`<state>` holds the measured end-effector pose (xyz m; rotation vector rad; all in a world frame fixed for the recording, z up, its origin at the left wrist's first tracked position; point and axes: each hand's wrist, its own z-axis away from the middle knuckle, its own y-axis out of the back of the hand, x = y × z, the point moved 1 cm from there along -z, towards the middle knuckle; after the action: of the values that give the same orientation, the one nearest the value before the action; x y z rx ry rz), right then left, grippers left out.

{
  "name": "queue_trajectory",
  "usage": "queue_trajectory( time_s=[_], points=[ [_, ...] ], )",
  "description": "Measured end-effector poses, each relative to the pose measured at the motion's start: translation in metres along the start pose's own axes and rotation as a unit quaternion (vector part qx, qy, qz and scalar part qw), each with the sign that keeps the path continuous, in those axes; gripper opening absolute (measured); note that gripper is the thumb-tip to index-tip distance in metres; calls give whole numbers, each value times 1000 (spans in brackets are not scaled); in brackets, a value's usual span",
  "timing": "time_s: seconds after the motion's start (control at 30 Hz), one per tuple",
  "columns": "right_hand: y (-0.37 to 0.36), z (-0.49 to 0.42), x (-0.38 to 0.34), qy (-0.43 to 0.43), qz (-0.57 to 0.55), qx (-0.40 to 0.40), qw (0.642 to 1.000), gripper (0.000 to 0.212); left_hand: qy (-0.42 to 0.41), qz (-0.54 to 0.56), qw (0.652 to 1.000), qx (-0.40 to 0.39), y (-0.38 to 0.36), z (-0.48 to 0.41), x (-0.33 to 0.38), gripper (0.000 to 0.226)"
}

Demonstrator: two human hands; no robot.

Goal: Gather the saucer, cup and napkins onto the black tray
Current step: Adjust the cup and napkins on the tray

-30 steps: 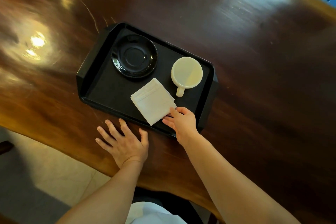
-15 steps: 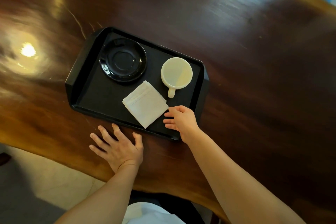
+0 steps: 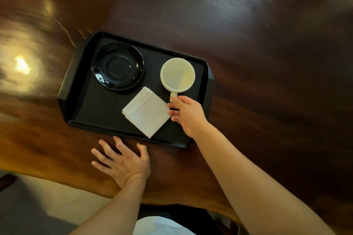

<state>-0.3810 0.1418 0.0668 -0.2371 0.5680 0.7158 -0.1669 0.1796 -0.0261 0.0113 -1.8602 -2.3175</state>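
A black tray [image 3: 82,89] lies on the dark wooden table. On its left part rests a glossy black saucer [image 3: 117,66]. An empty white cup [image 3: 177,74] stands on the right part, its handle pointing toward me. A stack of folded white napkins [image 3: 146,114] lies on the tray's near side. My right hand [image 3: 188,114] hovers over the tray's near right corner, fingers apart, the index fingertip touching the cup handle. My left hand [image 3: 123,162] lies flat and spread on the table just in front of the tray's near rim.
The wooden table [image 3: 267,63] stretches wide to the right and behind the tray, with bright light glare at the left. Its near edge runs just below my left hand, with pale floor [image 3: 47,206] beyond it.
My right hand left the corner of the napkins and moved up to the cup handle. My left hand stayed flat on the table.
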Motion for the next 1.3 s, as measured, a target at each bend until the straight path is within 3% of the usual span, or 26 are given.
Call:
queue_trajectory(
  time_s=[0.17,0.53,0.8,1.3],
  points=[
    [1,-3,-1,5,-67,7,998,5,2,7,1000,-3,3,0,2,77],
    [8,-6,-7,11,-123,44,991,18,4,13,1000,-3,5,0,2,76],
    [17,-9,-15,1,-134,79,988,4,1,17,1000,1,5,1,1,76],
    [21,-8,-16,3,-171,104,980,29,-5,20,1000,3,5,1,0,77]
  ],
)
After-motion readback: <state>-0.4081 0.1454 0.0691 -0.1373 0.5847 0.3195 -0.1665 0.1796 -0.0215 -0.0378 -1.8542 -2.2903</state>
